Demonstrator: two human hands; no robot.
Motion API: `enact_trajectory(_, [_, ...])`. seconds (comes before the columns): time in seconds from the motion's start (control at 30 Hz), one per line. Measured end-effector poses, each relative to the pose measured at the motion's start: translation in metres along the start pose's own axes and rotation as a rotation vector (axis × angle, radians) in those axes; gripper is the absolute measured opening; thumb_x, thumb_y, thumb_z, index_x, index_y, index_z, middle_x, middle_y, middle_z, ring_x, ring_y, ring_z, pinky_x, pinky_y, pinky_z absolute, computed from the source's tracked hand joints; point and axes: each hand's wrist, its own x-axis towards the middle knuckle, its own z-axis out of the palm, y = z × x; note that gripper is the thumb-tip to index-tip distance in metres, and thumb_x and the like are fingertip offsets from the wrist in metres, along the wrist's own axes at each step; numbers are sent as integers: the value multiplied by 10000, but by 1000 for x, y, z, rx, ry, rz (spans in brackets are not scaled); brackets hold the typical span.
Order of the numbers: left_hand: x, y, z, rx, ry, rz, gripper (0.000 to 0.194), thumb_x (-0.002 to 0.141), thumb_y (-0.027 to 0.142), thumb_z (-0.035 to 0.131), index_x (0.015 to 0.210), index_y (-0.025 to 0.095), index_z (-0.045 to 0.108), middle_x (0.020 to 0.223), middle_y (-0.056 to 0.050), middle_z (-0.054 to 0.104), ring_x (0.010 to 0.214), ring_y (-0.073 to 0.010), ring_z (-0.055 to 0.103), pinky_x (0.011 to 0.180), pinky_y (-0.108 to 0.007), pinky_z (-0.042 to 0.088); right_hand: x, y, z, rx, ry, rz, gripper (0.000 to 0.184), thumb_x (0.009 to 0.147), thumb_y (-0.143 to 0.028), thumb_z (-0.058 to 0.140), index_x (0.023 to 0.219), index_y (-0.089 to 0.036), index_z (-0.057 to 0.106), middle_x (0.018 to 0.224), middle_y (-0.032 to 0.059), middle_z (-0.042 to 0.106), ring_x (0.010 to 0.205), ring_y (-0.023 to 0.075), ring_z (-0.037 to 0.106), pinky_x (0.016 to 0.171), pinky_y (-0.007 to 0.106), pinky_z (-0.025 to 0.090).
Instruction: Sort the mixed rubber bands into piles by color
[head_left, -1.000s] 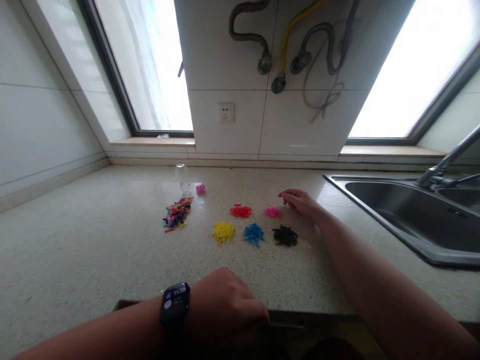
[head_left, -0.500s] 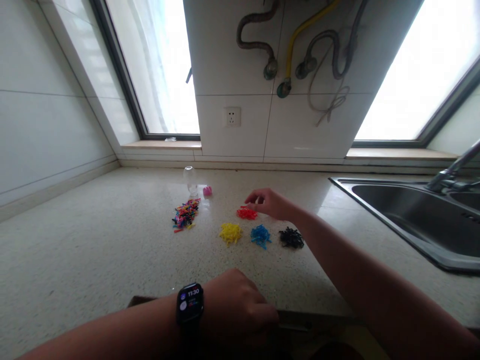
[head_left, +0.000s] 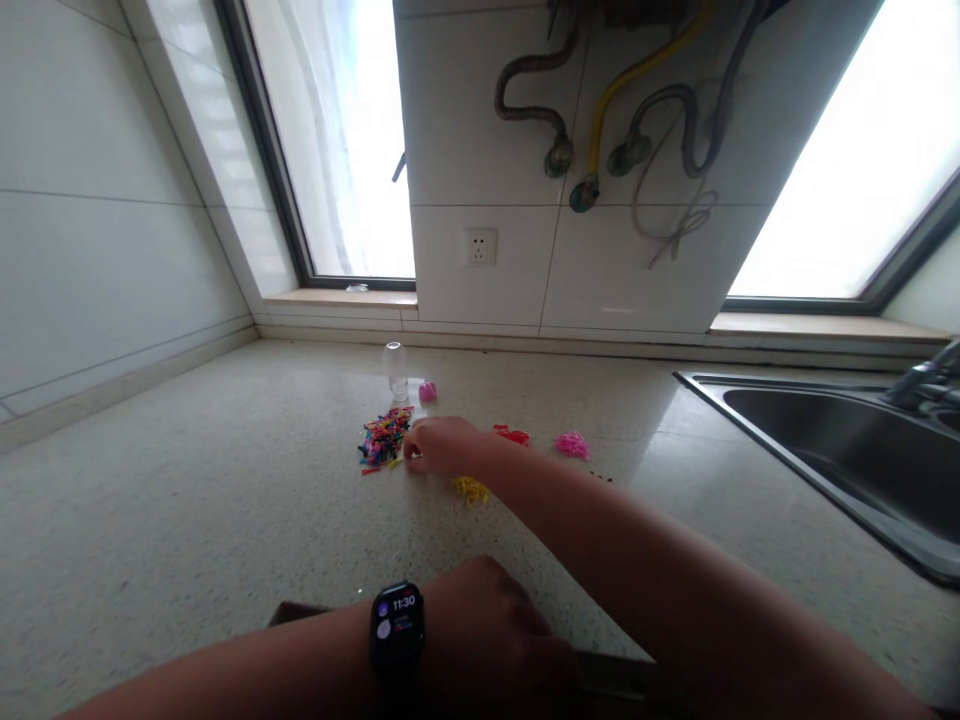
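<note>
Speckled counter [head_left: 247,520] under a tiled wall [head_left: 480,295], sink [head_left: 840,450] off right. Mixed-colour pile of small bands [head_left: 384,438] sits left of the right hand [head_left: 444,446], just beside its fingertips; can't tell if they touch. Pile's long axis slants, near-left to far-right, so the fingers face its right flank. Right fingers bent, narrow gap; can't tell if a band is in there. Right is clearly the nearer hand. Left hand [head_left: 491,620] is well apart at the near edge, curled; grip contents hidden. Clear bottle [head_left: 397,375] and pink cap [head_left: 427,392] stand beyond the pile. Yellow [head_left: 471,490], red [head_left: 513,435] and pink heaps [head_left: 572,445] lie right of it, partly behind the right forearm for yellow and red.
</note>
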Motion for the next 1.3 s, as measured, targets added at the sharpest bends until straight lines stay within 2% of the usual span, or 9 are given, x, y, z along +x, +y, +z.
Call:
enact_trajectory(0.3, [0,2,-2,29,5,-4,169,951,368,553,919,215,617,618,47,638,548,-135,602,484,-299,336,13,3,13,24,59,64,226,864,-343,613,981,-221,763,1035,68,753,929,209,677,650,253,419])
enact_trajectory(0.4, [0,2,-2,12,0,6,171,955,369,547,964,216,623,634,44,648,563,-136,608,488,-295,342,14,6,16,68,61,39,207,867,-330,635,995,-234,767,1036,61,753,928,201,674,676,252,421])
enact_trajectory(0.53, [0,0,-2,14,2,8,163,946,354,563,909,207,623,625,38,643,544,-131,588,476,-297,330,13,9,16,109,71,-16,167,855,-283,672,981,-243,775,1030,47,754,934,190,666,723,249,423])
enact_trajectory(0.97, [1,1,-2,4,8,19,167,946,357,568,908,204,624,612,44,625,538,-127,573,468,-286,323,11,5,11,111,6,-156,156,856,-246,662,958,-189,765,1004,42,746,888,160,640,691,229,409])
enact_trajectory(1.17, [0,0,2,15,47,26,158,937,349,564,901,207,621,612,48,625,529,-128,575,467,-293,313,-1,4,12,115,54,-156,118,832,-217,642,901,-184,733,983,46,738,872,160,641,678,238,400])
enact_trajectory(1.3, [-1,0,4,27,36,26,171,946,363,559,910,206,617,606,49,620,528,-127,575,464,-293,308,0,6,16,101,70,-146,155,847,-292,654,953,-197,714,1028,41,729,892,167,643,643,243,386])
